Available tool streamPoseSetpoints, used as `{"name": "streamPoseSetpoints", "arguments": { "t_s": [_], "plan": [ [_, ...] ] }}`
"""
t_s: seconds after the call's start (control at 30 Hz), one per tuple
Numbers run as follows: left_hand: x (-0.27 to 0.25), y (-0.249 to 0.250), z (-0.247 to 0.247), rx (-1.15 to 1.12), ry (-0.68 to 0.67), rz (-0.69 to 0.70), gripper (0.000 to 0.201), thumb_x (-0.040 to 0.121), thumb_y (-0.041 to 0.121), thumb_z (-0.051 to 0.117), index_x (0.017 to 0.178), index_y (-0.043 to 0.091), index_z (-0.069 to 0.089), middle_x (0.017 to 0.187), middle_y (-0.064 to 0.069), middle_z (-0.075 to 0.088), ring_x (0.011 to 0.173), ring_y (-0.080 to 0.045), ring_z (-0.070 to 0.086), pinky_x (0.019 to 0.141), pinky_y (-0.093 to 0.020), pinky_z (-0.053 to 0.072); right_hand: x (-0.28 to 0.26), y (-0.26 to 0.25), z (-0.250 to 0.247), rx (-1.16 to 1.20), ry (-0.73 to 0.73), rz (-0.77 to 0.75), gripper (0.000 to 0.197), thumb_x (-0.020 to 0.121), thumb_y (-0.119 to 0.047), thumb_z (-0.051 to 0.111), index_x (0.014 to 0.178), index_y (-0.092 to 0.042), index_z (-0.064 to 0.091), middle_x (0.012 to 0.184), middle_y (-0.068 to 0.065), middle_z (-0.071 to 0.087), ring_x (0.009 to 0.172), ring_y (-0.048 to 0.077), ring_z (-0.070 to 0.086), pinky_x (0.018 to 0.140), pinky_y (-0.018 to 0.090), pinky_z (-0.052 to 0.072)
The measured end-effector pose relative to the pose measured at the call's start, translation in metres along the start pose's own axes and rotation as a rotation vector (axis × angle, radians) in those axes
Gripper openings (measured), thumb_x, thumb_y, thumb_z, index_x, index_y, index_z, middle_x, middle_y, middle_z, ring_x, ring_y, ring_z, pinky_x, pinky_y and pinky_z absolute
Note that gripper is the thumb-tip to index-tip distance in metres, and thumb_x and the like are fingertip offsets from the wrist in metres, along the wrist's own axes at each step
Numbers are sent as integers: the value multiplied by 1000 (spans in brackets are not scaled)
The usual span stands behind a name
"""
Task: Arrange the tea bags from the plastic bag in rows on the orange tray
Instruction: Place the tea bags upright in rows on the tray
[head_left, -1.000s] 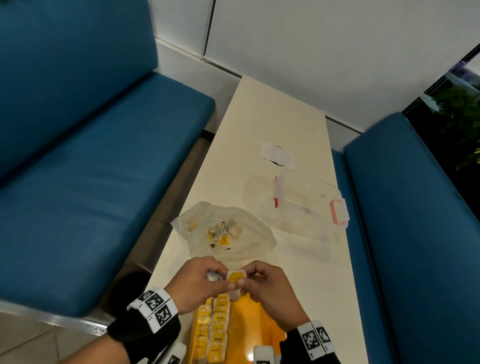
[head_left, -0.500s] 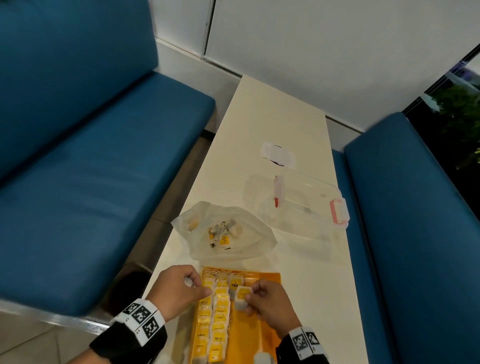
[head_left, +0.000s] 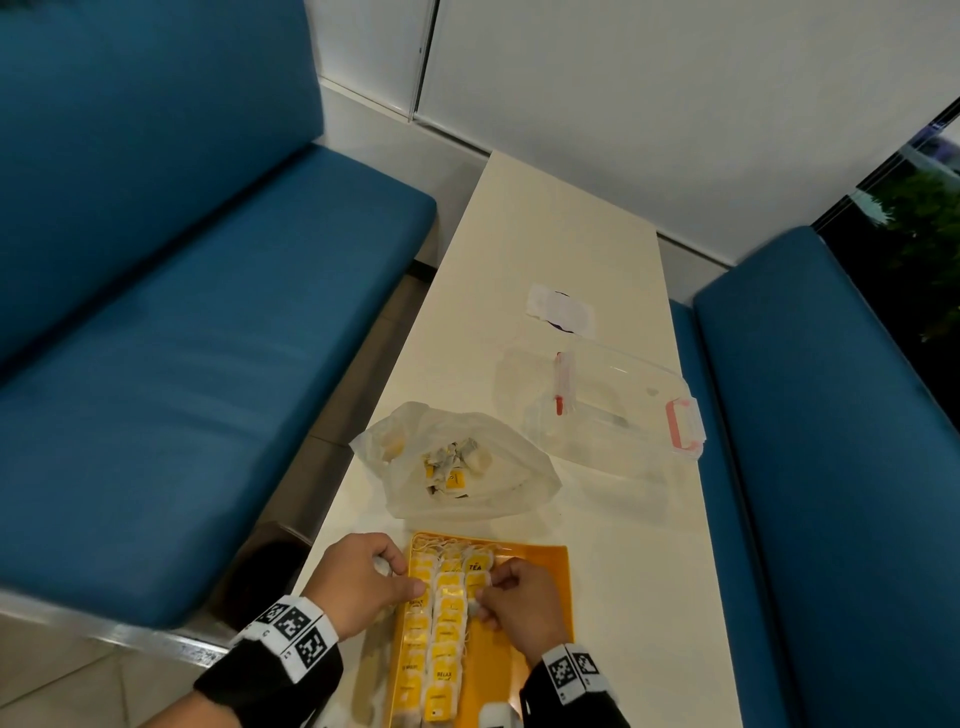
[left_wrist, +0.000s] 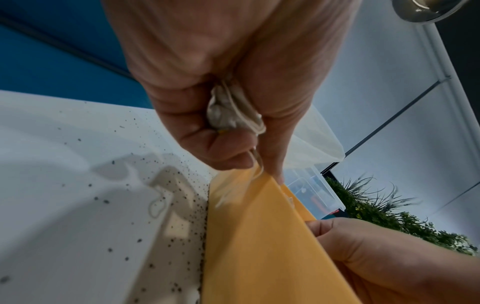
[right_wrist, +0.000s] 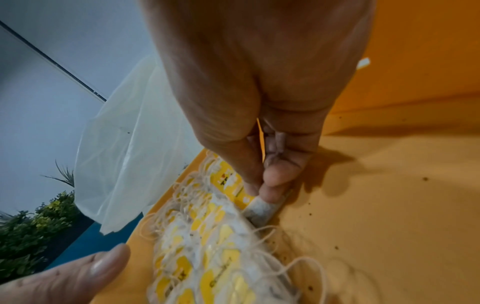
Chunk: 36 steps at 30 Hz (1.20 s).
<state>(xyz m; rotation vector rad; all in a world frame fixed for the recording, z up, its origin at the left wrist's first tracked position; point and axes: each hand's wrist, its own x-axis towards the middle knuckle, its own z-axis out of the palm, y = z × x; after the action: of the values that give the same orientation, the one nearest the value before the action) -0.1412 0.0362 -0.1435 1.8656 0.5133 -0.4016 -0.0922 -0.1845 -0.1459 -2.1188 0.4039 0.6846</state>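
The orange tray (head_left: 540, 603) lies at the table's near edge with rows of yellow-tagged tea bags (head_left: 447, 623) along its left side. My right hand (head_left: 511, 597) pinches a tea bag (right_wrist: 261, 207) down onto the tray beside the rows, below the one marked TEA. My left hand (head_left: 363, 584) rests at the tray's left rim and grips a crumpled tea bag (left_wrist: 231, 109) in its curled fingers, string trailing. The translucent plastic bag (head_left: 457, 467) lies just beyond the tray with several tea bags inside.
A clear plastic box (head_left: 608, 410) with a pink latch stands at the right beyond the bag, a white paper (head_left: 561, 312) farther back. Blue benches (head_left: 182, 364) flank the narrow white table (head_left: 519, 234). Dark tea crumbs dot the table by the tray.
Both hands came down from above the tray's far edge. The right hand brought its tea bag onto the tray by the rows; the left hand moved to the tray's left rim.
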Motion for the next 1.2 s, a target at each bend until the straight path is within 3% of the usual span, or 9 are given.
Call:
{"name": "streamPoseSetpoints", "arguments": {
  "t_s": [0.2, 0.33, 0.43, 0.57, 0.7, 0.8, 0.93, 1.0, 1.2],
  "plan": [
    [-1, 3, -3, 2, -25, -24, 32, 59, 36, 96, 71, 21, 70, 79, 5, 71, 65, -8, 60, 55, -21, 45, 1, -3, 5, 12, 56, -15, 11, 83, 2, 67, 87, -7, 63, 68, 13, 70, 49, 16, 60, 54, 31, 52],
    [-4, 3, -8, -39, -71, -35, 30, 65, 38, 93, 75, 19, 71, 83, 3, 72, 61, -8, 61, 51, -20, 47, -3, -5, 4, -20, 54, -19, 12, 82, -1, 69, 88, -10, 63, 72, 17, 73, 55, 20, 64, 65, 44, 59],
    [-9, 11, -16, -243, -108, -112, 24, 79, 36, 83, 82, 14, 75, 88, -4, 76, 76, -22, 73, 62, -36, 60, -10, -11, -4, -45, 93, -20, 9, 82, -9, 70, 87, -14, 64, 76, 10, 73, 63, 22, 69, 69, 43, 60],
    [-16, 28, -28, -739, -205, -336, 19, 96, 14, 64, 106, 0, 72, 99, -19, 76, 86, -32, 74, 68, -36, 62, -31, -30, -18, -186, 178, -258, 9, 85, -15, 71, 88, -21, 66, 85, -6, 68, 77, 3, 64, 67, 14, 50],
    [-16, 34, -29, -972, -272, -397, 23, 100, 4, 51, 112, -4, 69, 107, -29, 72, 99, -41, 73, 75, -42, 62, -55, -55, -10, -193, 14, -597, 25, 83, -10, 74, 91, -32, 67, 94, -13, 64, 80, 5, 63, 68, 11, 46],
    [-15, 35, -25, -1014, -314, -392, 27, 100, 3, 46, 117, -5, 65, 114, -31, 69, 106, -42, 70, 85, -47, 60, -63, -63, 1, -255, -88, -805, 26, 84, -12, 73, 101, -30, 69, 99, -10, 57, 79, 9, 61, 68, 9, 41],
    [-15, 31, -20, -1045, -366, -381, 32, 99, 4, 44, 124, -6, 63, 122, -33, 65, 108, -43, 66, 97, -53, 54, -61, -66, 12, -245, -87, -823, 23, 85, -11, 71, 103, -25, 72, 98, -13, 54, 81, 5, 58, 72, 8, 41],
    [-17, 33, -20, -1040, -394, -371, 32, 100, 5, 43, 122, -5, 63, 123, -33, 64, 98, -39, 67, 93, -52, 56, -60, -67, 13, -213, -78, -816, 18, 84, -9, 71, 97, -21, 74, 96, -11, 56, 79, 4, 58, 71, 8, 41],
    [-22, 37, -25, -1008, -369, -361, 29, 100, 2, 42, 116, 1, 65, 111, -27, 72, 99, -39, 72, 76, -44, 63, -63, -76, -2, -120, -40, -793, 13, 82, -13, 77, 85, -25, 75, 89, -8, 63, 79, 12, 62, 66, 14, 44]
  ]
}}
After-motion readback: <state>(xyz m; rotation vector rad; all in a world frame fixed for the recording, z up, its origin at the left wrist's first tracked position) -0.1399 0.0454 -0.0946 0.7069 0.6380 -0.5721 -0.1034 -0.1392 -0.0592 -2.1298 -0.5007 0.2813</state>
